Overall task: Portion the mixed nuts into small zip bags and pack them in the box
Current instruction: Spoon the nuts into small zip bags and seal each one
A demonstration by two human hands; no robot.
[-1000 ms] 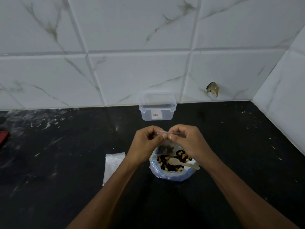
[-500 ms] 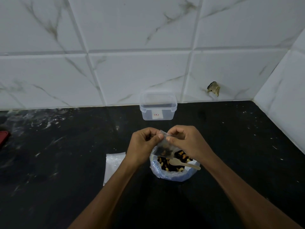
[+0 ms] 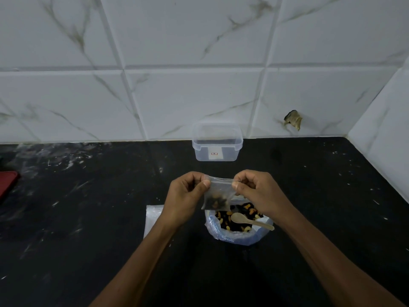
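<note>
A small clear zip bag (image 3: 218, 194) with a few nuts at its bottom hangs between my two hands above the counter. My left hand (image 3: 184, 193) pinches its top left corner and my right hand (image 3: 257, 191) pinches its top right corner. Just below stands a large open plastic bag of mixed nuts (image 3: 236, 229) with a wooden spoon (image 3: 250, 220) lying in it. A clear plastic box (image 3: 217, 144) stands against the wall behind. A stack of empty zip bags (image 3: 152, 219) lies left of the nut bag, partly hidden by my left forearm.
The black counter (image 3: 88, 207) is speckled with white marks. A red object (image 3: 7, 183) sits at the far left edge. White marble tiles form the back wall, and a side wall (image 3: 385, 134) closes the right corner.
My hands have drawn apart along the bag's top edge, and the small bag now hangs flat and stretched between them, showing its nuts.
</note>
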